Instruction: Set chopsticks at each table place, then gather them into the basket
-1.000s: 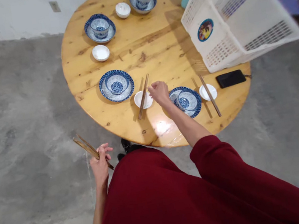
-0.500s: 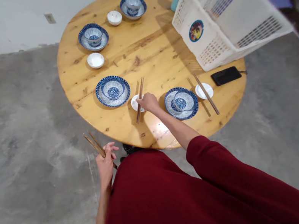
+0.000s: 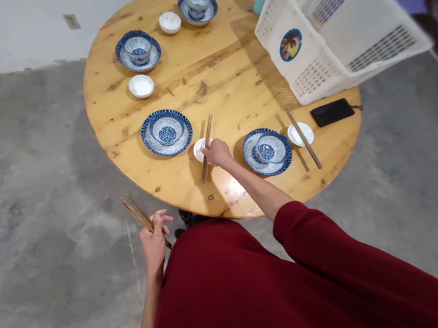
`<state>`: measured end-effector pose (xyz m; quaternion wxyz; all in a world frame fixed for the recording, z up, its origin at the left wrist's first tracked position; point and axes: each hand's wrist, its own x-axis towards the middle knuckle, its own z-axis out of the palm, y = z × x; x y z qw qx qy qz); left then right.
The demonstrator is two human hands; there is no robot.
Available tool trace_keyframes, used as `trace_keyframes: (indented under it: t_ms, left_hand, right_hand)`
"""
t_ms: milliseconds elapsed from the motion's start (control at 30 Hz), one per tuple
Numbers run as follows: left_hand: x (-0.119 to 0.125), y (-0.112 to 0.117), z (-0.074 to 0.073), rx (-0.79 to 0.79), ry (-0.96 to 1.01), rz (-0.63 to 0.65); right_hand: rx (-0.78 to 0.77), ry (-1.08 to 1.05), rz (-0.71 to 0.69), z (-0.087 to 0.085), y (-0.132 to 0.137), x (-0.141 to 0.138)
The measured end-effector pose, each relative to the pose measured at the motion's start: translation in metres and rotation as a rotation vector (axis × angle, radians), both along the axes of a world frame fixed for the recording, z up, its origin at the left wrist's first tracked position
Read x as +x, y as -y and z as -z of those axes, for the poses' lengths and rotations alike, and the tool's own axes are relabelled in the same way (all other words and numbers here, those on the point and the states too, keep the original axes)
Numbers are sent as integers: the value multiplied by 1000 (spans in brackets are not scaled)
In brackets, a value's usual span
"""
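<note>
maroon cloth [image 3: 241,290] covers the person's body, nearest the camera. low on the left, clear of the table, the left hand [image 3: 153,237] is closed around a bundle of brown wooden chopsticks [image 3: 137,214], some fingers stretched out loosely. the right hand [image 3: 218,153] is over the round yellow wooden table [image 3: 238,81], its fingertips at a pair of slim brown chopsticks [image 3: 207,130] lying across a small round white dish [image 3: 198,148]; whether they pinch the pair or only touch it, i cannot tell. to the right of that hand, a blue-and-white patterned plate [image 3: 250,150] bears a matching bowl [image 3: 271,146]. just beside it, a second brown pair [image 3: 303,138] lies across another white dish [image 3: 308,132], near a black rectangular phone [image 3: 332,113]. left of the right hand sits another patterned plate [image 3: 146,137] with its bowl [image 3: 168,133] inside. farther off on the right stands a white perforated plastic basket [image 3: 307,41] with a round sticker [image 3: 290,45]. beyond, two more patterned settings and two small white bowls line the table's far left.
</note>
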<state>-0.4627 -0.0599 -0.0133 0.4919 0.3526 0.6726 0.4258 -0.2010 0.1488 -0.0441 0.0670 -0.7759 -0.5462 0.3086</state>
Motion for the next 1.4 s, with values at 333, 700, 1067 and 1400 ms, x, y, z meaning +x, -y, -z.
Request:
trace_keyframes:
  t_ms: [333, 700, 1067, 1400]
  left_hand:
    - [3, -12, -7, 22, 28, 45]
    - [25, -47, -32, 92, 360, 386]
    - [39, -59, -26, 0, 418, 460]
    - [33, -75, -27, -17, 492, 516]
  right_hand:
    - [90, 154, -52, -25, 12, 2]
    - [115, -958, -369, -121, 71, -66]
    - [-150, -1251, -483, -113, 59, -70]
    - [-186, -1223, -481, -103, 45, -75]
